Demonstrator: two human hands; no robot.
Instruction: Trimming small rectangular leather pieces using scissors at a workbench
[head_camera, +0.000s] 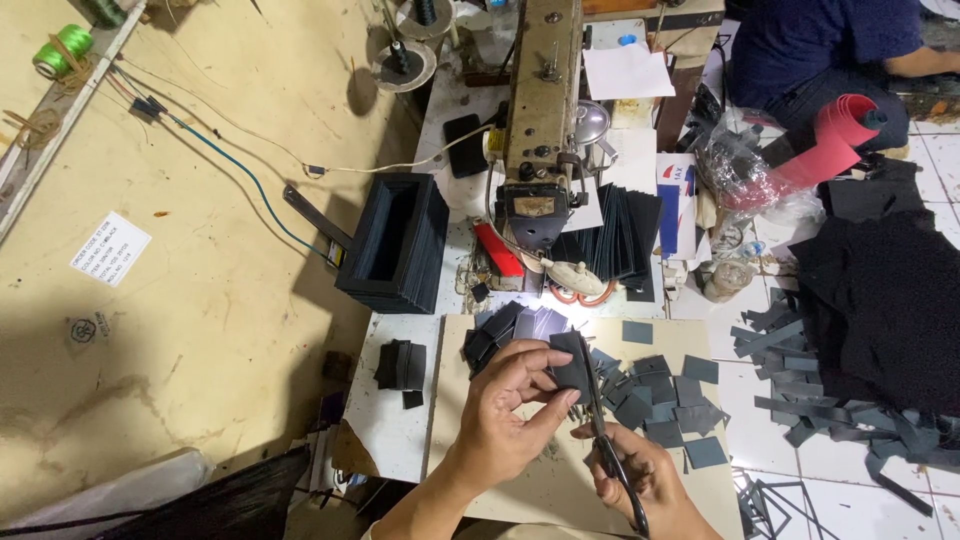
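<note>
pinching a small dark fabric piece between thumb and fingers, the left hand held it just above the surface. the right hand had its grip closed round the handles of scissors, blades raised and touching the piece's lower edge. just right of the piece lay a scatter of cut dark pieces; beyond it stood the sewing machine, with a black box stack to the machine's left. the blades sat close to the left fingertips, so a slip could nick them or cut the piece crooked. whether the blades were parted was hard to make out; the right wrist was cut off.
</note>
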